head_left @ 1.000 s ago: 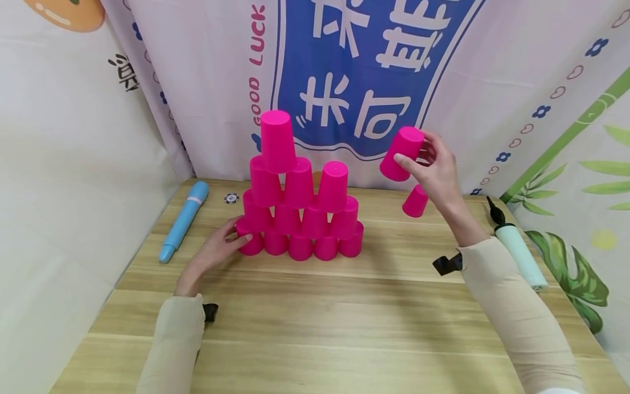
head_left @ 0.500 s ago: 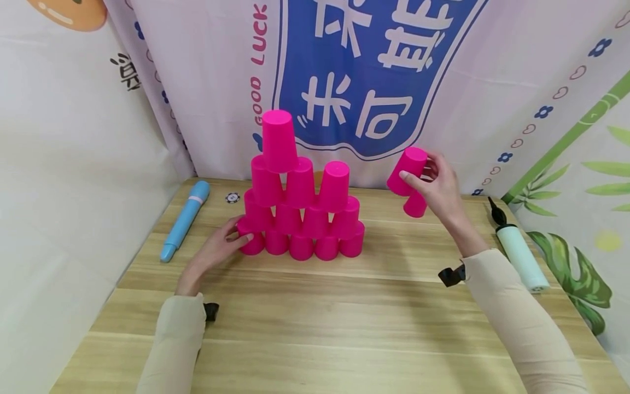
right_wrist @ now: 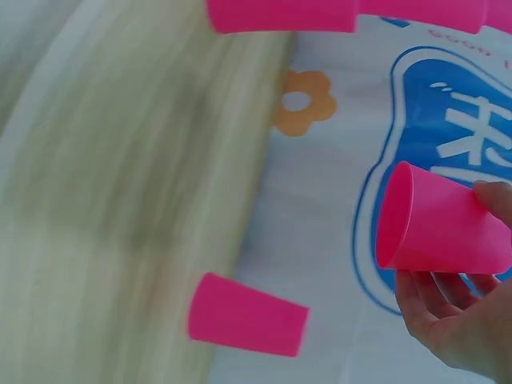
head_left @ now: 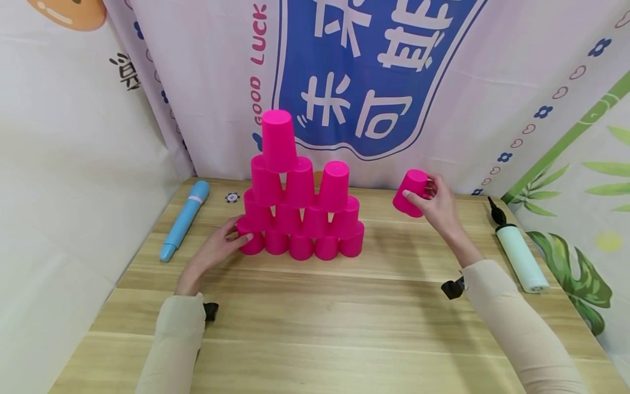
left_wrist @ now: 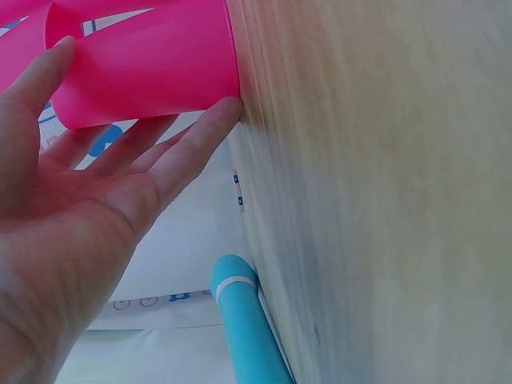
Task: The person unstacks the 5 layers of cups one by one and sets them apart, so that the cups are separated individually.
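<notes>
Upside-down pink cups form a stepped tower (head_left: 301,219) on the wooden table. Its third level has 3 cups, and a single top cup (head_left: 278,141) sits over the left two. My left hand (head_left: 223,244) holds the bottom row's left-end cup (left_wrist: 152,68), thumb on one side and fingers on the other. To the tower's right, my right hand (head_left: 437,203) grips another pink cup (head_left: 410,192), tilted, mouth downward. In the right wrist view this held cup (right_wrist: 448,224) is apart from a lone cup (right_wrist: 248,314) on the table, which the head view hides behind it.
On the left lies a blue stick-shaped thing (head_left: 184,221) with a rounded end, and near it a small round chip (head_left: 232,197). A pale green hand pump (head_left: 520,257) with a black nozzle lies at right. Printed cloth (head_left: 211,82) hangs along the table's back edge.
My right hand has lowered its cup toward the tabletop, and the lone cup has passed out of sight behind it in the head view. My left hand and the tower stay put.
</notes>
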A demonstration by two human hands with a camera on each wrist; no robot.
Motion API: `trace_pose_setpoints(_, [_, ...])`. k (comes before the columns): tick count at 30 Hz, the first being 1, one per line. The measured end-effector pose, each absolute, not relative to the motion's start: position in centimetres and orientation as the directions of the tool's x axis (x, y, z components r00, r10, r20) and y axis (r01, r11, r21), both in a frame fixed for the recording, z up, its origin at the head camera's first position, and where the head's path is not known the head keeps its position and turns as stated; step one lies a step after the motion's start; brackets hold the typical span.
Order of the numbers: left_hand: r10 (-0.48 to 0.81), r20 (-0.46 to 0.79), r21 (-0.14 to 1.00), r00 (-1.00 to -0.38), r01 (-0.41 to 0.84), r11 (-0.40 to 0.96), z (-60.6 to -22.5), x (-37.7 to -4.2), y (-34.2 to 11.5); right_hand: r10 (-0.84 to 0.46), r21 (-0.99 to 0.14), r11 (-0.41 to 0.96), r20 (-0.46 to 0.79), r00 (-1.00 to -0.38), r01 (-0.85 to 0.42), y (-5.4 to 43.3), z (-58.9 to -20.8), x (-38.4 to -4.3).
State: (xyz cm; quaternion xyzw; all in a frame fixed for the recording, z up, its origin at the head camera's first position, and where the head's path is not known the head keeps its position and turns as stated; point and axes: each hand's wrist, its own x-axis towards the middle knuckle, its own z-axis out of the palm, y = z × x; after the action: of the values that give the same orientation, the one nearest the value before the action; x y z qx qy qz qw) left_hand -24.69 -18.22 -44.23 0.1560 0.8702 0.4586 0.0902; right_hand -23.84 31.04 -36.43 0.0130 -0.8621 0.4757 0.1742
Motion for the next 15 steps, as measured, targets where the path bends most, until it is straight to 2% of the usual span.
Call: trace_pose_setpoints(15, [0.354, -0.02, 0.834, -0.935, 0.18, 0.521, -44.3, -24.7, -18.1, 0.209, -0.806, 0.588, 0.234, -0.949, -0.069, 33.9, -40.4, -24.2])
